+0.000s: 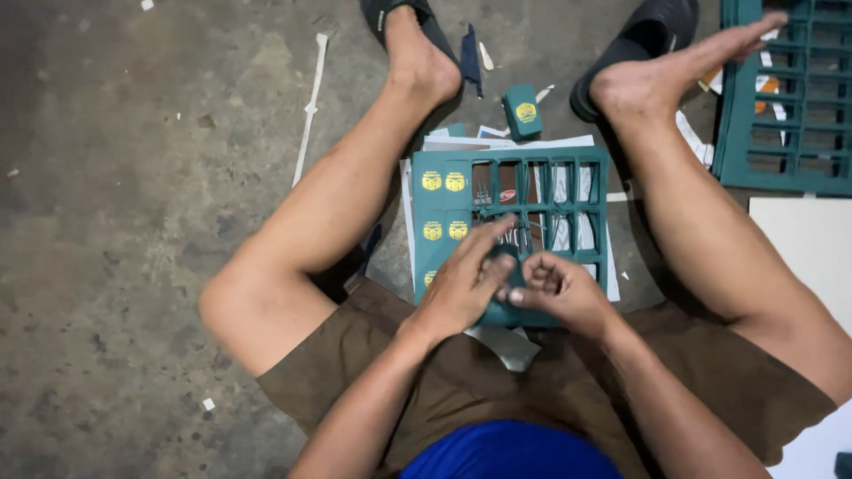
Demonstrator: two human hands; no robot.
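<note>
A teal die-cut card sheet point(461, 206) lies on the floor between my bare legs, with yellow round labels on its left part and empty rectangular windows on its right part. My left hand point(463, 284) rests on the sheet's near edge, fingers spread over it. My right hand point(559, 288) is curled beside it, pinching a small teal piece point(503, 312) at the sheet's lower edge together with the left thumb. A small folded teal box point(522, 111) with a yellow label stands on the floor beyond the sheet.
White paper sheets point(510, 142) lie under the teal sheet. Another punched-out teal sheet point(781, 98) lies at the top right under my right foot. A white board point(812, 257) is at the right. Black sandals point(643, 35) and paper scraps point(311, 98) lie on the concrete floor.
</note>
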